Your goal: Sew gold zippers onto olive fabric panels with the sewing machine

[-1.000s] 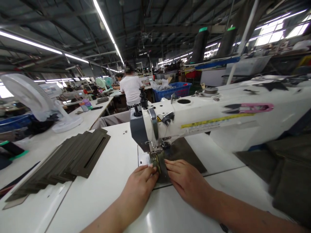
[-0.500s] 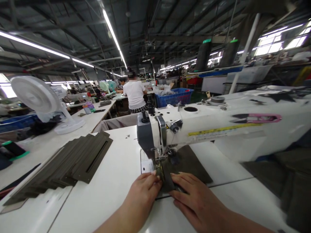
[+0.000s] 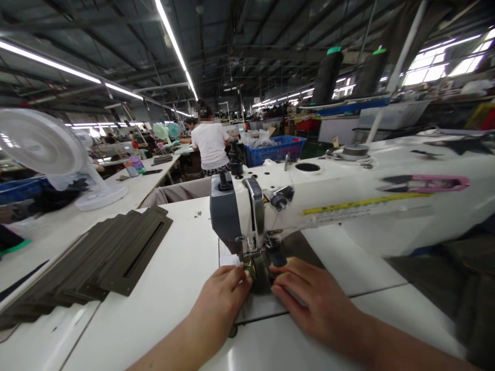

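A dark olive fabric piece [image 3: 261, 275] lies under the presser foot [image 3: 253, 253] of a white sewing machine [image 3: 332, 198]. Along it runs a narrow gold-coloured strip that looks like zipper teeth, partly covered by my fingers. My left hand [image 3: 223, 296] is closed at the fabric's left side, thumb and forefinger pinched close to the foot. From the right, my right hand [image 3: 309, 293] pinches the fabric with curled fingers, just below the needle area. Both fingertips are partly hidden, and the needle itself is hard to make out.
Left on the white table lies an overlapping row of olive panels [image 3: 131, 247] with slots. A white fan [image 3: 100, 196] stands behind them. Pink-handled thread snips [image 3: 436, 183] rest on the machine arm. Dark fabric [image 3: 433, 273] is piled at right. Ahead are a blue crate [image 3: 274, 152] and a person [image 3: 211, 144].
Both hands have moved slightly forward toward the presser foot, and the fabric's near end has advanced with them. My right fingers, flatter before, are now more curled. The view has shifted a little.
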`<action>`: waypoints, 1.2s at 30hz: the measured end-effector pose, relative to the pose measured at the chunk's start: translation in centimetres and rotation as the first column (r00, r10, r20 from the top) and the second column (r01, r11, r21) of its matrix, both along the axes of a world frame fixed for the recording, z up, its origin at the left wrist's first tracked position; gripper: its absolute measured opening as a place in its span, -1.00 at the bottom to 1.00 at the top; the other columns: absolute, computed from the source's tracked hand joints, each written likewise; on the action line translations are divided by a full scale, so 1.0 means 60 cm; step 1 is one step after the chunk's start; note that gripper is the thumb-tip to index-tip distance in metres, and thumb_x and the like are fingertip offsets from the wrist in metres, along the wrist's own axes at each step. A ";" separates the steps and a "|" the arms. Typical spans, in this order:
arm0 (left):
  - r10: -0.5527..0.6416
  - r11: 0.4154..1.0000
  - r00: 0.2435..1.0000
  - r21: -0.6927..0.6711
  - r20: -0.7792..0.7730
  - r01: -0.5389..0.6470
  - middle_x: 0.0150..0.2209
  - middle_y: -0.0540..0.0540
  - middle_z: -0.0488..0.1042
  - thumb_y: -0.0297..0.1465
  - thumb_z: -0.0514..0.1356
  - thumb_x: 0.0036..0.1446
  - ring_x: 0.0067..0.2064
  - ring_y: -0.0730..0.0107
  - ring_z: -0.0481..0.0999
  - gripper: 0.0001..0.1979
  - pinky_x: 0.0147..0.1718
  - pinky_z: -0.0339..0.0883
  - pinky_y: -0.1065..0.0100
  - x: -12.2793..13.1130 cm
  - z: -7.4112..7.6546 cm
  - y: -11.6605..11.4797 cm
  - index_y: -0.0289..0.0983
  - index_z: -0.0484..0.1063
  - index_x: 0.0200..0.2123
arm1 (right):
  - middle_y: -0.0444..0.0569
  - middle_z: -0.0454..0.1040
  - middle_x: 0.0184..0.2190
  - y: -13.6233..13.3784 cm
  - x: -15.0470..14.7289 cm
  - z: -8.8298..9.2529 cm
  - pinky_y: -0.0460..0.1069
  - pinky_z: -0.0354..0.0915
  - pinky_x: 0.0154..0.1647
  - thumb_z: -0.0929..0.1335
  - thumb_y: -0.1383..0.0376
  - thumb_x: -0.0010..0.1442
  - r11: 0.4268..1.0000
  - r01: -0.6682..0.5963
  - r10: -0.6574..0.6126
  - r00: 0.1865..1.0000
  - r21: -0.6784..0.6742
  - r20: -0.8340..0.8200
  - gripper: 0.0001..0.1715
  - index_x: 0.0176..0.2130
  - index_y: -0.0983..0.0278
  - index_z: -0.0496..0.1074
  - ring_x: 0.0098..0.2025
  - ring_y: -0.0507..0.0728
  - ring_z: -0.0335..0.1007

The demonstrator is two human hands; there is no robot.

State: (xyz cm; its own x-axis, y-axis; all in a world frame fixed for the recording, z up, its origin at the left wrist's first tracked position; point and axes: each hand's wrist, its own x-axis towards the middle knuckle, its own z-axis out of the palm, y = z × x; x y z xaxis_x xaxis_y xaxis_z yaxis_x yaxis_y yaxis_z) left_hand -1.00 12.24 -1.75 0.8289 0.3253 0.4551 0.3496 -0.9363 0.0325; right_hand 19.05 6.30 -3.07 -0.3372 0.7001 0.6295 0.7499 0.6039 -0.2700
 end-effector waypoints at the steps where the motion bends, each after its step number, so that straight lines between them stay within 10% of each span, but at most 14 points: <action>1: -0.002 1.000 1.000 -0.007 -0.001 0.002 -0.31 -0.22 0.44 -0.51 -0.04 0.20 -0.25 0.23 0.45 -0.79 -0.23 0.42 0.20 0.001 0.001 0.002 -0.37 0.38 -0.22 | 0.12 0.46 -0.18 0.006 -0.002 0.000 0.07 0.32 -0.06 0.23 0.37 0.18 1.000 0.016 -0.016 1.000 0.010 0.002 -0.78 -0.19 0.36 0.40 -0.10 0.16 0.38; 36: 0.150 0.970 0.983 -0.207 0.101 -0.127 -0.32 -0.09 0.40 -0.60 0.12 0.08 -0.31 0.35 0.46 -0.87 -0.32 0.43 0.36 0.003 -0.019 0.027 -0.31 0.42 -0.34 | 0.03 0.48 -0.24 0.053 -0.015 0.002 0.05 0.28 -0.11 0.22 0.37 0.16 0.985 0.033 -0.013 0.993 -0.169 0.117 -0.82 -0.26 0.30 0.39 -0.19 0.17 0.39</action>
